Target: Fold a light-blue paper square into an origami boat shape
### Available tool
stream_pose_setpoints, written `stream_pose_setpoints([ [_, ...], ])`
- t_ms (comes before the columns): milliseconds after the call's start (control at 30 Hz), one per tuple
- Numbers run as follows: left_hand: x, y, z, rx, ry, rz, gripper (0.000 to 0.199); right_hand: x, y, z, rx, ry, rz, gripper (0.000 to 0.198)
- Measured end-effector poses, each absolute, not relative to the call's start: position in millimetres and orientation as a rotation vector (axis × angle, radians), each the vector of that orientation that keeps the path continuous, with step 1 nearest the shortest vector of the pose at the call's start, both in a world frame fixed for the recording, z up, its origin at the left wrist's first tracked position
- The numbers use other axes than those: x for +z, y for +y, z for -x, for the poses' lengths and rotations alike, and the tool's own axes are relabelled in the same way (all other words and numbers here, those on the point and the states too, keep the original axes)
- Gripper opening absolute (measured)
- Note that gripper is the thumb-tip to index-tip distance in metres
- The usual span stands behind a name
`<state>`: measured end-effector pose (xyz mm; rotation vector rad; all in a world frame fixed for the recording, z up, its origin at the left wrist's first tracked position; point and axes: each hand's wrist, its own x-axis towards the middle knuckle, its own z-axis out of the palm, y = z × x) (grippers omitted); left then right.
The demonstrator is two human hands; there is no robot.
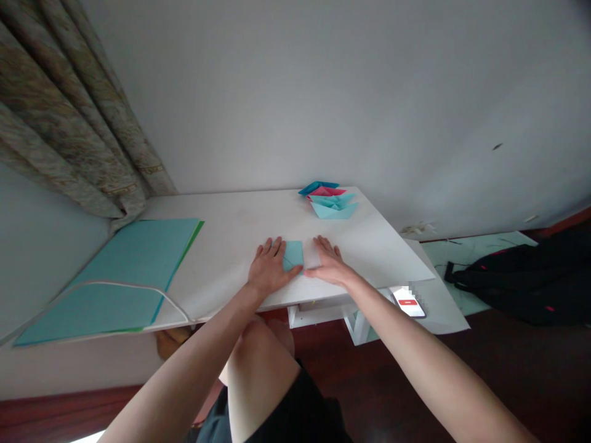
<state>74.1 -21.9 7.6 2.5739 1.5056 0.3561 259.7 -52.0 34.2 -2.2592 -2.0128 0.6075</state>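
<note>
A small folded square of light blue paper (293,255) lies flat on the white table (231,246). My left hand (269,266) rests on its left part, fingers stretched out and the thumb along its lower edge. Just right of the paper, my right hand (329,263) lies with fingers extended and thumb apart, its thumb tip close to the paper's lower right corner. Nothing is held in the right hand. Farther back stand folded paper boats: a light blue boat (334,208), a pink boat (329,192) and a dark blue boat (317,186), partly overlapping.
Large light blue sheets (120,271) with green edges lie at the left, crossed by a white cable (124,283). A phone (409,301) sits on a lower surface at the right. Patterned curtains (69,111) hang at the left, and a black bag (521,280) lies far right.
</note>
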Motion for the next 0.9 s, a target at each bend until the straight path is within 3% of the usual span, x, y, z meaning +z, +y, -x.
stream_pose_setpoints([
  [900, 28.3, -15.5, -78.1, 0.025, 1.508, -2.411, 0.103, 47.9, -52.0, -261.9, 0.843, -2.015, 2.182, 0.111],
])
